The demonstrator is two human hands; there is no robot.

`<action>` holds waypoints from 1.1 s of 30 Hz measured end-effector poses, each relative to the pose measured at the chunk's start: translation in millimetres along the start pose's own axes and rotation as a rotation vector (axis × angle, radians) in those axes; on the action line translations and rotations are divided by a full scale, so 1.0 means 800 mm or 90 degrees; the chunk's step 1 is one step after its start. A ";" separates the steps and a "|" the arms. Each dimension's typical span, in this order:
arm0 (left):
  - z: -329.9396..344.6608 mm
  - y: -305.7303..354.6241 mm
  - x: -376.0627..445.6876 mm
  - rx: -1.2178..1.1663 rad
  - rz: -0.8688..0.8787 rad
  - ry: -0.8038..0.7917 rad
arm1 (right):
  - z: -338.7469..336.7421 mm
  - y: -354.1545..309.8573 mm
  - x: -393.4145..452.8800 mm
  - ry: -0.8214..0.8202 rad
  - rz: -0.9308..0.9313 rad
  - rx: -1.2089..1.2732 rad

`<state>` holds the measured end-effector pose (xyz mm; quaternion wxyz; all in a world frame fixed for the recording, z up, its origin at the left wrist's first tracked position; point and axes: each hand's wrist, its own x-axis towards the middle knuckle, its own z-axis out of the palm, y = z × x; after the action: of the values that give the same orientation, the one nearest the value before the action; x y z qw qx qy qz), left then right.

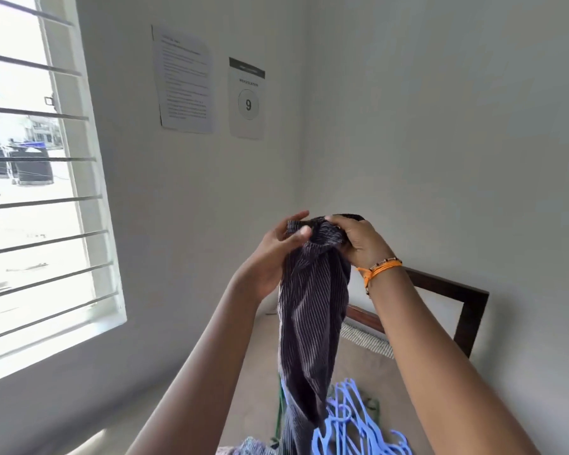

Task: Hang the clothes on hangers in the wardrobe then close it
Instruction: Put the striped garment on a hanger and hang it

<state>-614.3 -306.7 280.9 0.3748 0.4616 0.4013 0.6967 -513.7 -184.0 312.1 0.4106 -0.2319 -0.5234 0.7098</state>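
Note:
A dark striped garment (309, 310) hangs bunched in the air in front of me. My right hand (358, 241), with an orange bracelet at the wrist, grips its top from the right. My left hand (276, 251) holds the garment's upper edge, thumb pressing the cloth and fingers spread behind it. Below, several light blue plastic hangers (352, 421) lie in a pile on the bed (358, 366). Other cloth (247, 448) shows at the bottom edge. No wardrobe is in view.
A dark wooden headboard (454, 300) stands against the right wall. A barred window (37, 178) fills the left side. Two paper sheets (211, 87) are stuck on the far wall.

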 end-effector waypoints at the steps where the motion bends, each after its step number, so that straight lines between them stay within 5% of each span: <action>1: 0.005 -0.001 0.001 0.088 0.017 0.007 | 0.007 -0.004 -0.003 0.023 -0.010 0.009; 3: 0.013 -0.001 0.005 0.275 0.058 0.084 | 0.019 -0.018 -0.011 0.002 -0.014 0.008; 6: 0.005 0.027 0.017 0.241 0.109 0.240 | 0.009 -0.045 -0.031 -0.132 -0.044 -0.134; 9: -0.015 0.074 0.025 0.176 0.130 0.251 | -0.019 -0.056 -0.037 0.001 -0.219 -0.234; 11: -0.015 0.106 0.027 0.159 0.164 0.230 | -0.023 -0.048 -0.036 0.055 -0.228 -0.187; 14: -0.003 0.156 0.027 0.150 0.212 0.189 | 0.001 -0.036 -0.036 -0.153 -0.123 -0.187; 16: -0.001 0.195 0.028 0.185 0.249 0.186 | 0.025 -0.061 -0.031 -0.207 -0.166 -0.166; 21: -0.030 0.303 0.039 0.403 0.386 0.339 | 0.105 -0.191 -0.022 -0.082 -0.441 -0.149; 24: -0.046 0.338 0.039 0.456 0.374 0.460 | 0.149 -0.233 -0.012 -0.030 -0.619 -0.198; 28: -0.076 0.337 0.030 0.582 0.235 0.529 | 0.161 -0.230 0.024 -0.020 -0.555 -0.382; 30: -0.075 0.337 0.026 0.532 0.317 0.547 | 0.161 -0.225 0.023 0.017 -0.583 -0.359; 33: -0.064 0.331 0.029 0.462 0.463 0.545 | 0.170 -0.197 -0.003 0.145 -0.817 -0.330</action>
<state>-709.9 -402.2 515.9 -0.2552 0.3472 0.5425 0.7212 -561.7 -242.6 506.0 0.7321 -0.0403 -0.6629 0.1512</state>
